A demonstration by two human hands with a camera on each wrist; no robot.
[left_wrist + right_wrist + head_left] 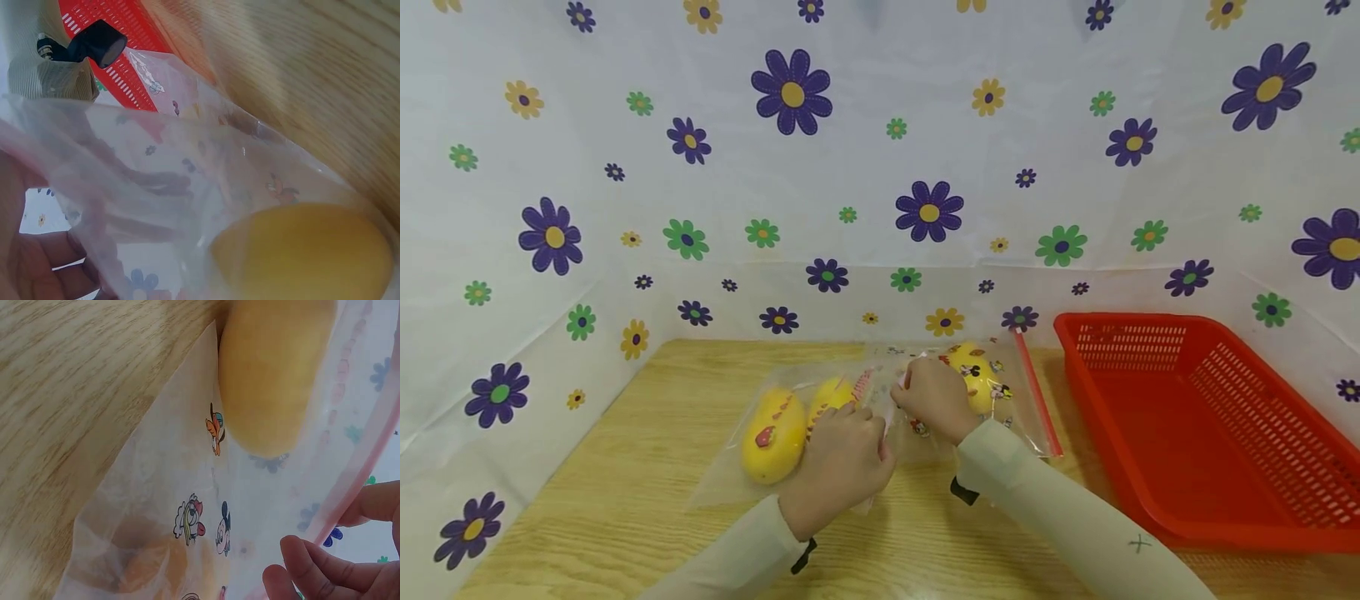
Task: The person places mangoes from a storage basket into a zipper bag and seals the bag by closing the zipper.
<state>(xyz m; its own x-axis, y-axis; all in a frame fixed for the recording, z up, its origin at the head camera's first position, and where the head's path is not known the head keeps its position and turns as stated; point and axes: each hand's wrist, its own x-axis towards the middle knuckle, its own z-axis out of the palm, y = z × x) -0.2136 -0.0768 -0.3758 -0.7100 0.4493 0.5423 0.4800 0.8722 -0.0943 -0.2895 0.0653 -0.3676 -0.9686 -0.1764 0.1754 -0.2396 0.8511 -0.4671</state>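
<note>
Both hands meet at the pink zip edge of a clear plastic bag (pixel 726 475) on the wooden table. My left hand (pixel 842 458) grips that edge from the near side. Slightly farther back, my right hand (pixel 934 398) pinches the rim; its thumb and index finger close on the pink strip (pixel 350 503) in the right wrist view. Inside the bag lie two yellow mangoes, the left mango (pixel 771 446) in full sight, the other partly behind my left hand. A second zip bag (pixel 1018 417), printed with cartoon figures, holds yellow fruit (pixel 973 375) beside my right wrist.
A red plastic basket (pixel 1131 467) with perforated sides stands at the right, near the second bag's red zip strip (pixel 1039 396). The wooden tabletop (pixel 647 450) extends to the left. A white flowered cloth (pixel 850 150) hangs behind and along both sides.
</note>
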